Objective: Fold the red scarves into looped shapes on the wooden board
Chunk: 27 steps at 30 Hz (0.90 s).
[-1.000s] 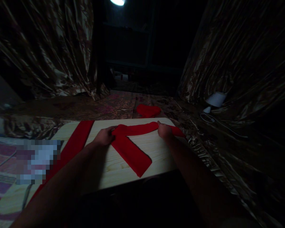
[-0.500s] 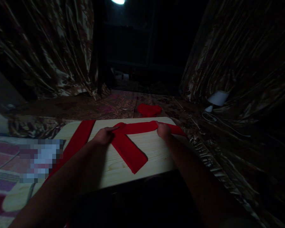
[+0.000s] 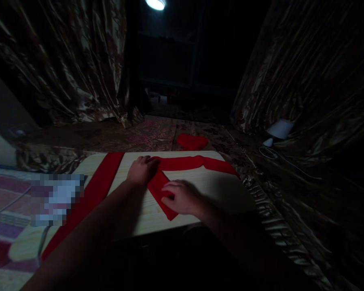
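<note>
Strip [image 3: 182,163], red and bent at a corner, is seen laid on the tabletop [image 3: 227,194] at the centre of the frame. Nearest, at the bottom of the frame, both forearms are lost in shadow. Just above, right of the lower centre, the right hand [image 3: 183,197] is set over the strip's short slanting part, thumb and fingers held apart with a gap between them; whether the cloth is pressed cannot be told. At the lower left, a straight red band [image 3: 92,196] is stretched slantwise across the tabletop and partly covered by the left forearm. Beside it a pixelated item [image 3: 56,198] is shown, with a striped cloth [image 3: 6,214] seen at the left edge. Farther in, near the centre, the left hand [image 3: 141,169] is placed on the strip's bend; it cannot be told whether the cloth is pinched. From there the long part is run rightward to the tabletop's right side. Beyond the far edge, a red piece [image 3: 192,141] is seen on patterned fabric [image 3: 133,135]. At the right, a white lamp [image 3: 280,128] is seen. Farthest, a dark window [image 3: 170,60] is flanked by curtains [image 3: 97,81].
</note>
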### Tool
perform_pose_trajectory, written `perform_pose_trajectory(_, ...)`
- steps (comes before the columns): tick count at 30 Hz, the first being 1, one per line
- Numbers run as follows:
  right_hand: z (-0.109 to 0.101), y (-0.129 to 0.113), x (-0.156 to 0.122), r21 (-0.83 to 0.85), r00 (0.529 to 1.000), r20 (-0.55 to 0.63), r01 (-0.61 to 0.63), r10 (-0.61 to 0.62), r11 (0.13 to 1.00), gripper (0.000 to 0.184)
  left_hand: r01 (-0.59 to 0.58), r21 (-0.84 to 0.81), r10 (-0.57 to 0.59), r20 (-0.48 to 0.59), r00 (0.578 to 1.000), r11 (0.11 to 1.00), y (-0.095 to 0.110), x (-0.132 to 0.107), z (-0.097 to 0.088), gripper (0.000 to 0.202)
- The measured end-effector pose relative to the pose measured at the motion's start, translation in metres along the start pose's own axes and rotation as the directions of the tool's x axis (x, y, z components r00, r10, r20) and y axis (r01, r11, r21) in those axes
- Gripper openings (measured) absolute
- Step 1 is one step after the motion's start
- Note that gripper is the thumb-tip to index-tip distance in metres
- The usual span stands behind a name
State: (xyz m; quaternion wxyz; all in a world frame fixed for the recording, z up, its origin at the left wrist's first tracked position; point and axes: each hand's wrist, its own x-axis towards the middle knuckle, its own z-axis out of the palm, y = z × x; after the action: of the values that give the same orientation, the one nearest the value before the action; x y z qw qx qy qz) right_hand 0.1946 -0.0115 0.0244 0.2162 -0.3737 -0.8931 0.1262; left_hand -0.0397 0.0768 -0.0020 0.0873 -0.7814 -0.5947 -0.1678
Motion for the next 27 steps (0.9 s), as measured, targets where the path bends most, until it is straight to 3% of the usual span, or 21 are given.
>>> perform_pose_trajectory(3,0.009,-0.024,-0.015,-0.104,0.991,0.102,0.103,-0.092,0.989,0.037,-0.026,0.084,0.019,0.078,0.997,0.996,0.011,0.004,-0.002,0.046)
perform_pose_trajectory(9,0.012,-0.031,-0.025,-0.156,0.981,0.147,0.151,-0.128,0.976,0.035,0.053,0.113,-0.07,0.155,0.985,0.992,0.008,0.009,-0.001,0.045)
perform_pose_trajectory(16,0.017,-0.032,-0.03,-0.118,0.981,0.13,0.161,-0.146,0.98,0.041,0.051,0.124,-0.068,0.138,0.988,0.991,0.022,0.009,-0.01,0.045)
perform_pose_trajectory(19,0.018,-0.029,-0.026,-0.009,0.979,0.126,0.163,-0.161,0.987,0.043,0.042,0.056,-0.048,0.104,0.993,0.998,0.033,0.005,-0.002,0.055)
perform_pose_trajectory(22,0.01,-0.013,-0.017,0.03,0.996,0.059,0.065,-0.067,0.997,0.025,0.054,0.001,-0.053,0.172,0.984,0.999,0.035,-0.003,0.015,0.07)
perform_pose_trajectory(24,0.0,0.011,-0.013,-0.067,0.996,-0.058,-0.074,0.07,0.995,0.021,0.089,-0.005,-0.085,0.224,0.971,0.996,0.033,-0.008,0.025,0.075)
perform_pose_trajectory(27,-0.016,0.061,-0.014,-0.287,0.948,-0.21,-0.294,0.239,0.912,0.025,0.112,-0.006,-0.108,0.241,0.964,0.994,0.029,-0.011,0.031,0.075)
